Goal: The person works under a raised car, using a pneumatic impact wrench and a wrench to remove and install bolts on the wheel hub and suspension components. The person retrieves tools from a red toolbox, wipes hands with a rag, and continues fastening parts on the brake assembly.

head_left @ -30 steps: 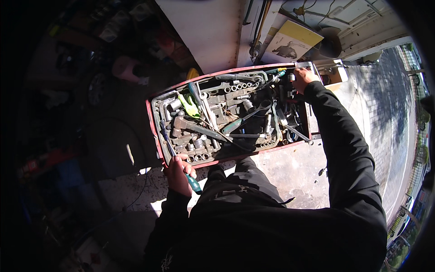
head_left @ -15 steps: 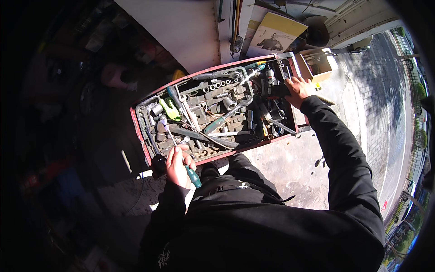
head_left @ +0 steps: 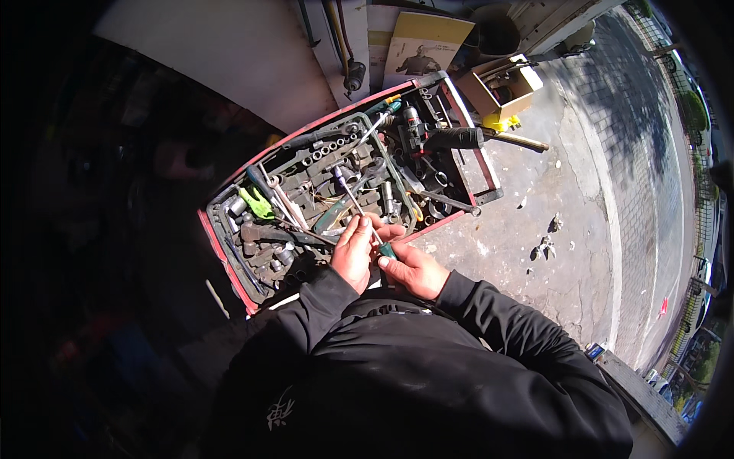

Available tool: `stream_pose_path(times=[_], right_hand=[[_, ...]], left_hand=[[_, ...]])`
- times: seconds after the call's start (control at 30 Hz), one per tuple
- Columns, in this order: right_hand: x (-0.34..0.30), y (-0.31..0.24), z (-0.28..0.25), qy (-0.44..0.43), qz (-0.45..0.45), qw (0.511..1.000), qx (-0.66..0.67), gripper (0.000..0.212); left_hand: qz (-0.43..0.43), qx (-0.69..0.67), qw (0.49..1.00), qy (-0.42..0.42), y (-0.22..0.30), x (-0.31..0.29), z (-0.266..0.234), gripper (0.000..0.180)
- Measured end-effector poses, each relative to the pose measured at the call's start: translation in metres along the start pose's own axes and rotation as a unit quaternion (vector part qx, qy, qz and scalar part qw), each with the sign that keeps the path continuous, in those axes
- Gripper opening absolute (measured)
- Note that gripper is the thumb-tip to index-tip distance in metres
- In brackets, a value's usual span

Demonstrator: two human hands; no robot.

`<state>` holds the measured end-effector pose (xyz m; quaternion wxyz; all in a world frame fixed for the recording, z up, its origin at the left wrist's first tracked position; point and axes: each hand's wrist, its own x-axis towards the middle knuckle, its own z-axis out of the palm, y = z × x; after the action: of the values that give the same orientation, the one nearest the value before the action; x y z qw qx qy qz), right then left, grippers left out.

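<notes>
Both my hands are on one screwdriver with a green handle (head_left: 388, 250), held in front of my waist over the near edge of a red drawer of tools (head_left: 228, 268). My left hand (head_left: 354, 254) pinches its thin shaft, which points up and away to a purple tip. Around the handle, the fingers of my right hand (head_left: 417, 271) are closed. Beneath the tip lie wrenches and a row of sockets (head_left: 329, 149) in a tray. A hammer (head_left: 264, 232) and a bright green item (head_left: 258, 203) lie at the drawer's left.
At the drawer's right end is a dark power tool (head_left: 451, 138). Past it stand a cardboard box (head_left: 520, 90) with things inside and a yellow object (head_left: 501, 123). A booklet (head_left: 424, 42) leans at the back. Leaf-like scraps (head_left: 544, 246) lie on the concrete floor.
My right hand has left the power tool and come to the screwdriver's handle. My left hand has moved right with the screwdriver and now grips its shaft.
</notes>
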<state>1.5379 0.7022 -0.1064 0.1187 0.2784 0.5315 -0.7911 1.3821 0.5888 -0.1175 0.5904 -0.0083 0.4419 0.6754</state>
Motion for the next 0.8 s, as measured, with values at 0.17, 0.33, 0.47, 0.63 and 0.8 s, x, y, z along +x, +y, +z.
stream_pose_path(times=[0.17,0.33,0.47,0.63,0.8], right_hand=[[-0.006,0.006,-0.029,0.058,-0.039,0.956,-0.285,0.032],[-0.013,0.005,-0.034,-0.093,0.051,0.990,0.090,0.035],[-0.016,-0.014,-0.043,-0.168,0.106,0.961,0.191,0.039],[-0.012,-0.035,-0.052,-0.125,0.071,0.987,-0.069,0.040],[-0.018,-0.033,-0.031,0.069,-0.226,0.817,-0.525,0.031]], left_hand=[[-0.021,-0.005,0.997,0.075,-0.001,0.013,-0.001,0.038],[0.084,-0.022,0.991,0.099,0.024,0.009,-0.016,0.042],[0.098,-0.026,0.992,0.076,0.034,-0.002,-0.025,0.039],[0.157,0.111,0.959,0.209,0.033,-0.017,-0.030,0.036],[0.109,0.096,0.929,0.341,0.032,-0.023,-0.041,0.037]])
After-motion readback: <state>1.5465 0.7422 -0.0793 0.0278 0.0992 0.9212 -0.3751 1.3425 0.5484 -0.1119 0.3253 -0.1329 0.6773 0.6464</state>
